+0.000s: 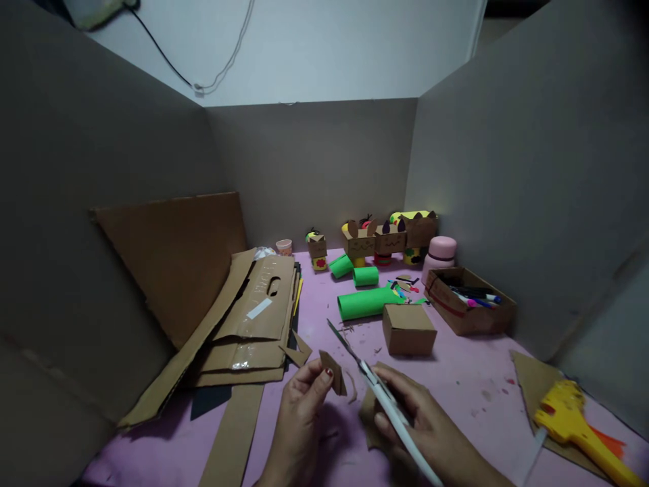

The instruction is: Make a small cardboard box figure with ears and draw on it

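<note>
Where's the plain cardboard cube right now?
Head view, just right of centre on the pink table: the plain cardboard cube sits beyond the right hand holding scissors, beside the long green tube and left of the marker box.

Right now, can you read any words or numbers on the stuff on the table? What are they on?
Nothing reads clearly.
Flattened cardboard box: faint lettering beside its handle hole, too blurred to read.
Cardboard box figures: drawn faces only, no letters.
</note>
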Tool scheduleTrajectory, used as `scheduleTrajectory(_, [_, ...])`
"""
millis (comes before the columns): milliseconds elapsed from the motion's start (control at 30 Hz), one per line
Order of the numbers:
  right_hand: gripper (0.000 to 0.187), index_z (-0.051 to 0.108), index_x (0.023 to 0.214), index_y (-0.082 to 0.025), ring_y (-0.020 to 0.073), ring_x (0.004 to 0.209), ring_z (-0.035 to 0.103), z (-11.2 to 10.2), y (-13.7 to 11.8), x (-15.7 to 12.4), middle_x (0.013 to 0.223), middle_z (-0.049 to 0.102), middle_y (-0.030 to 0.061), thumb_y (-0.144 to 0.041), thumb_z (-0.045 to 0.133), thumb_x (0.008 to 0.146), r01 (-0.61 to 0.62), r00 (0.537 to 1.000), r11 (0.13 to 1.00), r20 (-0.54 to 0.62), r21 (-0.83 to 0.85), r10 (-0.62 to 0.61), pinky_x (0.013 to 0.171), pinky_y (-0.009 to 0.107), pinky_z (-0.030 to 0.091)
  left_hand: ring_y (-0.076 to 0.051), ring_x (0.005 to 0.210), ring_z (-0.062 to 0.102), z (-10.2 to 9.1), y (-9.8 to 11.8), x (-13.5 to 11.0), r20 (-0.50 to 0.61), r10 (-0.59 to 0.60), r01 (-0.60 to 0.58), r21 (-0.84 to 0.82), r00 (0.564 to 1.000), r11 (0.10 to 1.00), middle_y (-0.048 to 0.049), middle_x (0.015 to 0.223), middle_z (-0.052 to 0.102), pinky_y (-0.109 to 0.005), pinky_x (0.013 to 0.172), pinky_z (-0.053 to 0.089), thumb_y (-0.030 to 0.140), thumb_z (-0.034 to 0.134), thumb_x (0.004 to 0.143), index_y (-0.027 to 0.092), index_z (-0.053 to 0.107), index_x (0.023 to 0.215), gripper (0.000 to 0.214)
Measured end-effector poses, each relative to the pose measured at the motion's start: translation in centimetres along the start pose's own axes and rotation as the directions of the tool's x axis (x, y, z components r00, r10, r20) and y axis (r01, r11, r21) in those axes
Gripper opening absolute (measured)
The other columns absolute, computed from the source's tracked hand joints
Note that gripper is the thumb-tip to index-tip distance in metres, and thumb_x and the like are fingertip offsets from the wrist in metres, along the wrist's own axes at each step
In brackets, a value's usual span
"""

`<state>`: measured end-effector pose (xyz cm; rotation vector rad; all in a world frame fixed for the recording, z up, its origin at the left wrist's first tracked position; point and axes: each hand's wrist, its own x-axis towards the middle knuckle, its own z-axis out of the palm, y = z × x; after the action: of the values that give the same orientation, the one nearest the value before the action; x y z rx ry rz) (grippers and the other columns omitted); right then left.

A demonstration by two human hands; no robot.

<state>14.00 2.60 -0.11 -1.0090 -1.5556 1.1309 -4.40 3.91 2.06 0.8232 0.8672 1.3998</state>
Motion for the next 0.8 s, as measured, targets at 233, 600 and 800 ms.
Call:
scheduleTrajectory(233, [0.048, 0.066, 0.110, -0.018, 0.0215, 0.076, 0.062, 0.2, -0.3, 0.4, 0.087, 0.068, 0.0064, -0.021, 0.071, 0.062, -0.076, 0.981, 0.992, -0.171, 0.096, 0.092, 0.071, 0.033, 0.050, -0.013, 0.069, 0.058, 0.2, 0.1, -0.1, 0.011, -0.050, 0.050, 0.016, 0.999, 0.999, -0.0001, 0.074, 0.070, -0.022, 0.069, 0.044, 0.028, 0.078, 0.068, 0.018, 0.073, 0.079, 0.015])
scheduleTrajectory(600, [0.050, 0.059, 0.115, -0.022, 0.0150, 0.072, 0.055, -0.4, -2.0, 0.4, 0.081, 0.060, -0.0009, -0.019, 0.069, 0.066, -0.036, 0.990, 0.987, -0.127, 0.155, 0.056, 0.068, 0.028, 0.046, -0.011, 0.055, 0.040, 1.7, 0.1, -0.6, 0.261, -0.160, 0.065, 0.336, 0.952, 0.939, 0.0037, 0.057, 0.053, -0.022, 0.054, 0.034, 0.029, 0.071, 0.069, 0.016, 0.066, 0.065, 0.015])
scheduleTrajectory(800, [0.053, 0.057, 0.120, -0.025, 0.0188, 0.089, 0.057, -0.5, -2.3, 0.0, 0.103, 0.062, 0.0023, -0.011, 0.065, 0.069, -0.020, 0.999, 0.998, 0.044, -0.052, 0.022, 0.081, 0.032, 0.046, -0.012, 0.058, 0.043, 1.2, 0.7, -0.8, 0.166, 0.032, -0.076, 0.267, 0.986, 0.961, 0.0043, 0.058, 0.052, -0.023, 0.058, 0.037, 0.028, 0.067, 0.073, 0.018, 0.063, 0.063, 0.015])
